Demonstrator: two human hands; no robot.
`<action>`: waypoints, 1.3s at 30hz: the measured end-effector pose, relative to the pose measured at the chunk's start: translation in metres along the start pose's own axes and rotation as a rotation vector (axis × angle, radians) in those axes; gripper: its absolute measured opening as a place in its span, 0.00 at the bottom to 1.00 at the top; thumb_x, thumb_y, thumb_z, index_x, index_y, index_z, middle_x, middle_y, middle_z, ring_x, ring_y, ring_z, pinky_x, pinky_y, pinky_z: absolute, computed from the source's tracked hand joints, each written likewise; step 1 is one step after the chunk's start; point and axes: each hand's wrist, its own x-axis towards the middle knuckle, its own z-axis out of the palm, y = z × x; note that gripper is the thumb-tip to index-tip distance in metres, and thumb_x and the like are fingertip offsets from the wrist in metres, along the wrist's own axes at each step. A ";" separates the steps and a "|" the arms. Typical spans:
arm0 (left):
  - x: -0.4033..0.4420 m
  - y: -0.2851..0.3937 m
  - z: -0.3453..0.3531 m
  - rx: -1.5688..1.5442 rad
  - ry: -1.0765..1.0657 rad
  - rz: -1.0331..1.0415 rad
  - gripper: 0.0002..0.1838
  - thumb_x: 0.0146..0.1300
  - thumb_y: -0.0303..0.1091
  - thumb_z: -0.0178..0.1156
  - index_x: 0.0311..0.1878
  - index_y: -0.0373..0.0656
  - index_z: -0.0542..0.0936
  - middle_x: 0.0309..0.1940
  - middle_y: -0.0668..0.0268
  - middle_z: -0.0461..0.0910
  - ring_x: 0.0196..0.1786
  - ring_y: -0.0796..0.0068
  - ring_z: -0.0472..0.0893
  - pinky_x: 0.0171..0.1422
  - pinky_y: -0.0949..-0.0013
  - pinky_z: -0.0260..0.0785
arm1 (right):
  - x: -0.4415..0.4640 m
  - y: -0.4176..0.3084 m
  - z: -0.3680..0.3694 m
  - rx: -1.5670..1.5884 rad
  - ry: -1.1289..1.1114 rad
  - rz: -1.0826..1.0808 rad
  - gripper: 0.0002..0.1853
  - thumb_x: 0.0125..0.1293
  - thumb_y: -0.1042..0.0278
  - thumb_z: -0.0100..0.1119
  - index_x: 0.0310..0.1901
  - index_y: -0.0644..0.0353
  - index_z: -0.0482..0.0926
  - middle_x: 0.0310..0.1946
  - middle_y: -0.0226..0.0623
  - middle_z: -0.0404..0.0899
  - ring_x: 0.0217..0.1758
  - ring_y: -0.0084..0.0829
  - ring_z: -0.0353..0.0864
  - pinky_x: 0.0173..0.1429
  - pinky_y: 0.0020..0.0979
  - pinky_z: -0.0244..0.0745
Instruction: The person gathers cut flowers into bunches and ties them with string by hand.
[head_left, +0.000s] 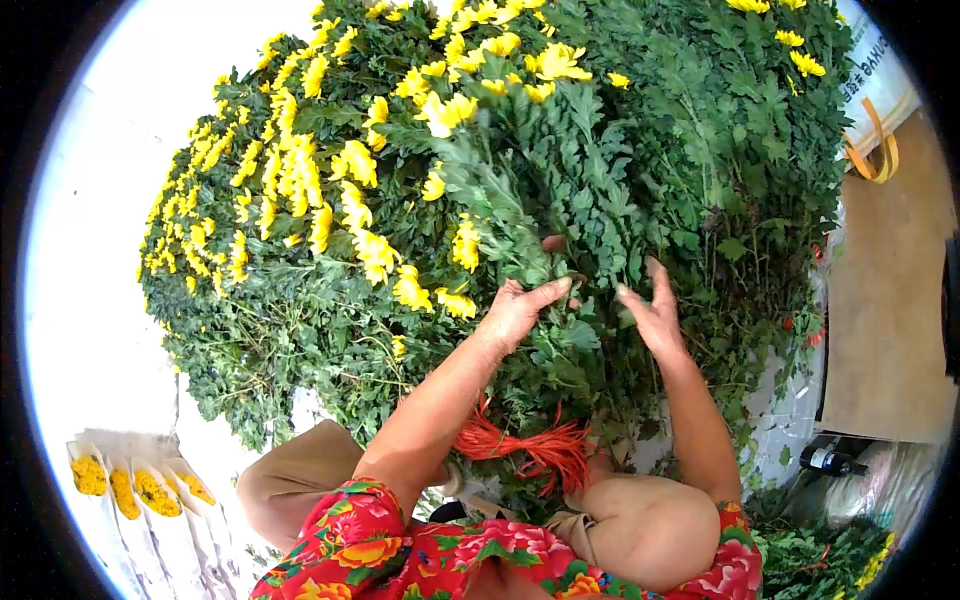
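My left hand (pixel 522 312) is closed around the leafy stems of some chrysanthemums (pixel 540 190), thumb across the front and a fingertip showing behind the leaves. To its right, my right hand (pixel 655 312) is spread, thumb and fingers apart, close beside the same greenery. Whether its fingertips touch the leaves I cannot tell. A big heap of yellow chrysanthemums (pixel 300 170) with dark green foliage lies in front of me and spreads to both sides. Below my hands, between my knees, rests a bundle of red ties (pixel 530 450).
At lower left stand white paper-wrapped bunches (pixel 150 500) with yellow flowers. On the right are a brown board (pixel 890 300), a white bag (pixel 880 80) with an orange handle, and a dark bottle (pixel 830 460). More cut greenery (pixel 820 550) lies at lower right.
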 end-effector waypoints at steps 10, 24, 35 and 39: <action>-0.003 0.010 -0.013 -0.075 0.189 -0.057 0.24 0.56 0.32 0.66 0.57 0.39 0.77 0.47 0.60 0.84 0.47 0.61 0.84 0.54 0.56 0.78 | -0.006 -0.001 -0.016 -0.028 0.233 -0.189 0.13 0.57 0.77 0.70 0.37 0.64 0.73 0.34 0.33 0.72 0.43 0.26 0.73 0.44 0.33 0.74; 0.017 -0.015 0.014 -0.157 0.286 -0.348 0.24 0.57 0.37 0.67 0.56 0.41 0.76 0.49 0.61 0.82 0.52 0.62 0.81 0.59 0.53 0.74 | -0.054 -0.036 -0.005 0.128 -0.255 0.116 0.16 0.63 0.71 0.64 0.50 0.69 0.78 0.47 0.40 0.81 0.47 0.31 0.80 0.53 0.33 0.74; 0.015 -0.018 0.040 -0.134 0.404 -0.268 0.48 0.47 0.35 0.78 0.66 0.35 0.57 0.59 0.52 0.73 0.65 0.59 0.71 0.71 0.51 0.62 | -0.081 -0.024 -0.005 -0.276 0.187 -0.474 0.24 0.49 0.83 0.59 0.53 0.70 0.76 0.45 0.52 0.75 0.43 0.52 0.79 0.49 0.40 0.76; 0.011 -0.012 0.040 -0.241 0.250 -0.229 0.42 0.50 0.33 0.77 0.63 0.35 0.61 0.54 0.55 0.78 0.60 0.62 0.76 0.70 0.53 0.63 | -0.075 -0.029 -0.014 0.070 -0.109 -0.234 0.27 0.50 0.78 0.68 0.54 0.66 0.76 0.51 0.50 0.77 0.53 0.42 0.79 0.56 0.36 0.73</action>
